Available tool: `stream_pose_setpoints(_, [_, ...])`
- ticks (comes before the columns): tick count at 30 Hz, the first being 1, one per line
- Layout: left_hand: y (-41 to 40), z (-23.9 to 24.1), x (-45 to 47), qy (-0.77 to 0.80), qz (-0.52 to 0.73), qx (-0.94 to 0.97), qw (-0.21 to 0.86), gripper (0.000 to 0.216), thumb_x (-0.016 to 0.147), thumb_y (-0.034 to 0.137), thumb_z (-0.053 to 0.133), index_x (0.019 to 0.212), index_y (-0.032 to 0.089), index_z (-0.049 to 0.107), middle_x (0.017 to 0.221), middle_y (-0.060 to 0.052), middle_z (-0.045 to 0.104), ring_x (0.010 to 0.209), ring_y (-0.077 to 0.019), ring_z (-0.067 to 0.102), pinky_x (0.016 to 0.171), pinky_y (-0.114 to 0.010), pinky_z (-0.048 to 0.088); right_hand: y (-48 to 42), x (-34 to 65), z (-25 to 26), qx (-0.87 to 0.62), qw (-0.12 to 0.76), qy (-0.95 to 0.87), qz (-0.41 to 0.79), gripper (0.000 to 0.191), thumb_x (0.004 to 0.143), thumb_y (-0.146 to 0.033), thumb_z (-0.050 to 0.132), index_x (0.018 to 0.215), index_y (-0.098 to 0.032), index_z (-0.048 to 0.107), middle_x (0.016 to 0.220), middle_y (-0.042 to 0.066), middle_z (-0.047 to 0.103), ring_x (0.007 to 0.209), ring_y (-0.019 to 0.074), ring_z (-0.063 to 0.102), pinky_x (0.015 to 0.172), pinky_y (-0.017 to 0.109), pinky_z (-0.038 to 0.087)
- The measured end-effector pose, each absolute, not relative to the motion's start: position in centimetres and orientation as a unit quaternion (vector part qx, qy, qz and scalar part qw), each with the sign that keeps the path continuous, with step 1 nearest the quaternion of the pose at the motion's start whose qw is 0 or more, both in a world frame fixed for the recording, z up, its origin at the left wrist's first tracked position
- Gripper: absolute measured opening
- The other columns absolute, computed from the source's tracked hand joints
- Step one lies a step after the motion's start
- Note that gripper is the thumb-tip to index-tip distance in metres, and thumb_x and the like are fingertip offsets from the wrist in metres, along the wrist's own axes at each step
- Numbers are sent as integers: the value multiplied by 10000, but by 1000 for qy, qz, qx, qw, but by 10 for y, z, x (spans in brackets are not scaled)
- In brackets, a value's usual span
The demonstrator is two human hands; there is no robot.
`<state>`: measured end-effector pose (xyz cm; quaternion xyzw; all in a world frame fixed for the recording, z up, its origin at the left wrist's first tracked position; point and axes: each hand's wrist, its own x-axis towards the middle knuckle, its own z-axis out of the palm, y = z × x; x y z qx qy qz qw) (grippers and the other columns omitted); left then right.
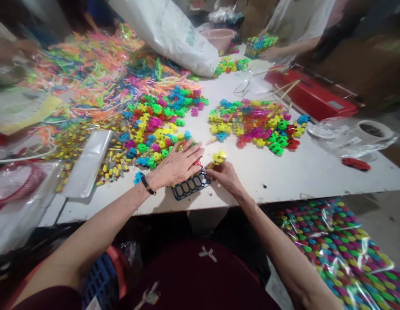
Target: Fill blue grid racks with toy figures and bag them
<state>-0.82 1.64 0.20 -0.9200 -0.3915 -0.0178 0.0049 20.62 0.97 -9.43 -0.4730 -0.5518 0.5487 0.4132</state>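
Observation:
My left hand (178, 165), with a beaded bracelet on its wrist, lies palm down with fingers stretched out over the near edge of a pile of small colourful car-shaped plastic pieces (151, 122). Below it is a dark plastic rack (190, 186) with rows of openings, partly hidden by that hand. A bit of red shows under the fingers. My right hand (228, 177) is closed in a pinch at the rack's right corner. From its fingers a yellow car-shaped piece (219, 156) on a short pale stem sticks up.
Another pile of car-shaped pieces (258, 122) lies to the right. Yellow-capped small tubes (114, 165) and a clear plastic packet (90, 163) are left. Behind are bright plastic strips (86, 73), a white sack (177, 36), a red box (316, 94) and a person's arm (293, 47).

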Motion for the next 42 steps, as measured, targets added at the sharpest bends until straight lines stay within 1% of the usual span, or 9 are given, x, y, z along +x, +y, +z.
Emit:
stream_pose_setpoints(3, [16, 2, -9, -391, -24, -920, 2, 582, 1072, 447, 327, 1584, 170, 350, 1695, -80, 256, 1580, -313, 168, 1251, -565, 194, 16, 196, -106, -475, 428, -574, 512, 313, 688, -433, 724, 824, -174, 614, 721, 19, 635, 647, 152, 544, 595, 274, 457])
stream_pose_setpoints(9, [16, 1, -9, -392, -23, -920, 2, 570, 1075, 426, 317, 1582, 168, 349, 1692, -87, 265, 1575, -327, 181, 1245, -580, 197, 26, 202, -95, -441, 347, -722, 405, 177, 795, -354, 603, 823, -179, 604, 747, 8, 623, 672, 143, 478, 642, 264, 417])
stream_pose_setpoints(16, [16, 0, -9, -388, -33, -921, 3, 538, 1071, 434, 350, 1566, 225, 372, 1684, -87, 289, 1577, -317, 178, 1250, -568, 190, 32, 202, -93, -412, 292, -772, 387, 150, 860, -312, 529, 882, -183, 602, 788, 3, 627, 700, 142, 460, 665, 252, 406])
stream_pose_setpoints(24, [18, -3, -11, -380, -51, -923, 14, 519, 1072, 429, 346, 1537, 216, 431, 1667, -96, 329, 1564, -326, 227, 1244, -565, 221, 25, 201, -92, -420, 306, -769, 373, 65, 825, -228, 523, 847, -188, 569, 744, -19, 596, 677, 133, 463, 636, 235, 392])
stream_pose_setpoints(28, [13, -4, -17, -377, -62, -924, 22, 516, 1076, 438, 338, 1545, 237, 420, 1668, -80, 330, 1569, -309, 218, 1247, -552, 229, 38, 217, -82, -409, 262, -774, 406, 155, 761, -128, 517, 846, -176, 637, 771, -8, 655, 705, 145, 557, 670, 238, 437])
stream_pose_setpoints(32, [12, -4, -16, -376, -62, -924, 32, 515, 1075, 445, 341, 1538, 237, 428, 1663, -77, 342, 1570, -304, 218, 1247, -545, 234, 89, 231, -64, -551, 282, -752, 226, 325, 818, -42, 435, 982, -144, 696, 968, 80, 708, 888, 187, 625, 802, 276, 461])
stream_pose_setpoints(35, [13, -4, -10, -383, -59, -922, 31, 501, 1082, 432, 315, 1514, 224, 461, 1644, -86, 380, 1558, -298, 255, 1250, -538, 227, 125, 224, -58, -577, 191, -790, 81, 333, 899, -83, 463, 1124, -147, 700, 1168, 134, 665, 1061, 224, 574, 892, 300, 433])
stream_pose_setpoints(39, [14, 10, -14, -407, -63, -911, -7, 541, 1078, 467, 319, 1544, 210, 415, 1649, -103, 363, 1568, -308, 224, 1244, -572, 233, 124, 216, -72, -565, 78, -821, 21, 336, 1021, -306, 434, 971, -131, 717, 1085, 156, 662, 1038, 259, 526, 962, 354, 381])
stream_pose_setpoints(42, [7, 31, -41, -434, -147, -887, -53, 569, 1072, 486, 338, 1573, 218, 368, 1656, -86, 352, 1577, -286, 202, 1265, -537, 233, 88, 230, -89, -536, 96, -838, 13, 333, 1020, -241, 383, 944, -139, 691, 1088, 148, 668, 993, 251, 523, 946, 358, 364])
